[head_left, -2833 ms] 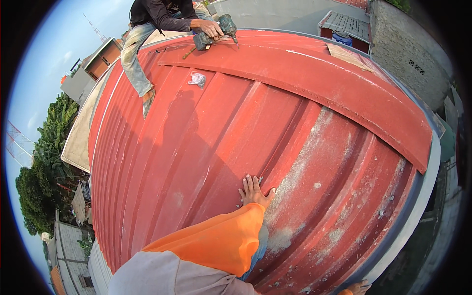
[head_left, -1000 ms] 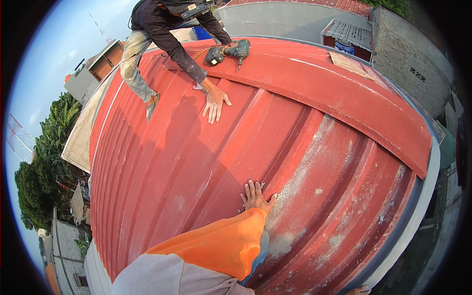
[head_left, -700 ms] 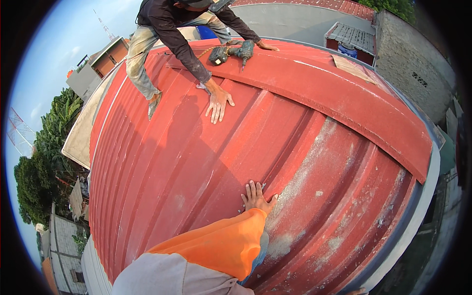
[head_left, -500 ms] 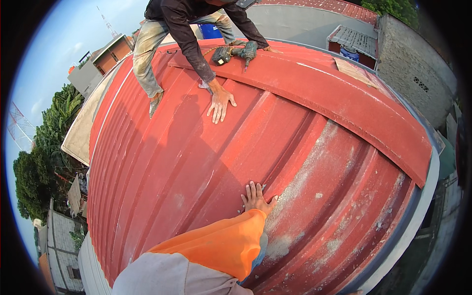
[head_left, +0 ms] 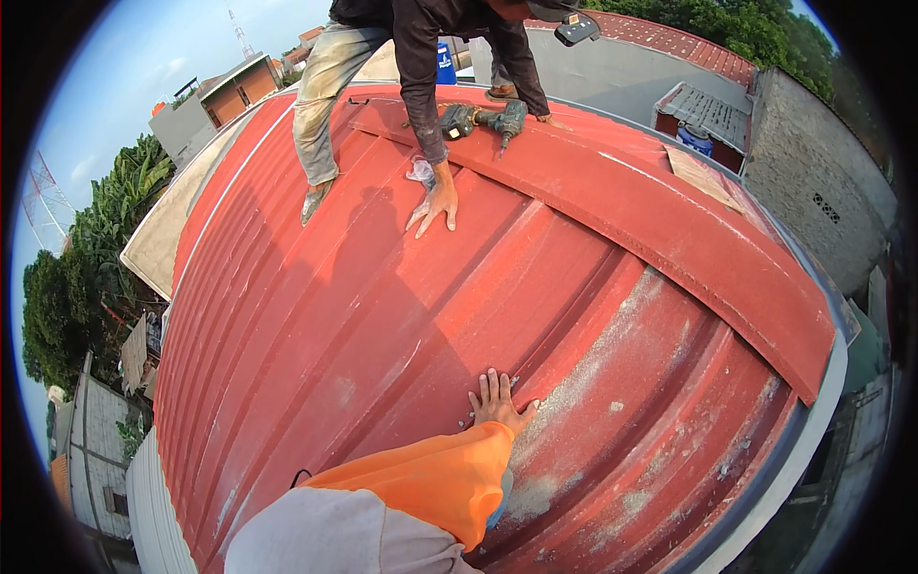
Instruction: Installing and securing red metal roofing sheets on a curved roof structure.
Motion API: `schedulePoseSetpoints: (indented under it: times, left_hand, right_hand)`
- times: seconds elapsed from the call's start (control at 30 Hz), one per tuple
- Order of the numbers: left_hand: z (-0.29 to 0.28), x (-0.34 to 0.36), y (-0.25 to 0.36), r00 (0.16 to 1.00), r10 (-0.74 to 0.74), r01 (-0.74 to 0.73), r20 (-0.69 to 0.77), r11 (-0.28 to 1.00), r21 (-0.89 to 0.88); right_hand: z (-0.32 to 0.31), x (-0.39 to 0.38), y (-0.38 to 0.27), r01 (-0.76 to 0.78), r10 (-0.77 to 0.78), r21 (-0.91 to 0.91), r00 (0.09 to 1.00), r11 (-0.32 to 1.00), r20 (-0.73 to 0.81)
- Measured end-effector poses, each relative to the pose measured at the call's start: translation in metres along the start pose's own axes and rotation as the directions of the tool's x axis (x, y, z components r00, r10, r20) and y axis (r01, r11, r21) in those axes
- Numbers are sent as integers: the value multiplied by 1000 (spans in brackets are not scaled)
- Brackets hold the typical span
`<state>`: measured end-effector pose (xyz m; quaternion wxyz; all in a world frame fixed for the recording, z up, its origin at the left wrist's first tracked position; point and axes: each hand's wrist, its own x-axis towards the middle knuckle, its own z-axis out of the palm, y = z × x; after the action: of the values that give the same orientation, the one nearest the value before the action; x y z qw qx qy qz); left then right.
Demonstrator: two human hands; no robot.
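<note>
My left hand (head_left: 497, 404) lies palm down with spread fingers on the red ribbed metal roof (head_left: 382, 335). It holds nothing; the thumb points right, beside a grey dusty streak. An orange sleeve (head_left: 421, 478) covers that forearm. My right hand is out of view. Farther up, a long red ridge cap (head_left: 660, 225) runs across the roof. A green and black cordless drill (head_left: 497, 124) rests on the cap, close to a co-worker. One co-worker's hand (head_left: 440, 203) presses flat on the roof, beside crumpled clear plastic (head_left: 419, 170); the other (head_left: 553, 121) is beyond the cap.
The co-worker (head_left: 421, 67) stoops over the ridge. A flat brownish piece (head_left: 703, 177) lies on the far slope. The pale roof edge (head_left: 813, 430) drops away at right, toward a rough grey wall (head_left: 813, 163). Trees (head_left: 76, 297) and lower buildings stand at left.
The view has shifted, so the co-worker and drill appear farther right. The co-worker leans more, and the fingers of the nearer hand have turned. My left hand stays flat on the roof.
</note>
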<state>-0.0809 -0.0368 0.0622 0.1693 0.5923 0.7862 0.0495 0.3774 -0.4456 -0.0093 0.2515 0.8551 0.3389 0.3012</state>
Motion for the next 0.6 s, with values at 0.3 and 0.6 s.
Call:
schedulePoseSetpoints:
  times: [0.3,0.6]
  left_hand:
    - [2,1,-6,1000,-10,11,-25,1000,2]
    - [2,-1,-6,1000,-12,12,-26,1000,1]
  right_hand:
    - [-24,1,-1,2,-16,144,995,990,95]
    - [10,-18,-3,-12,8,106,999,994,38]
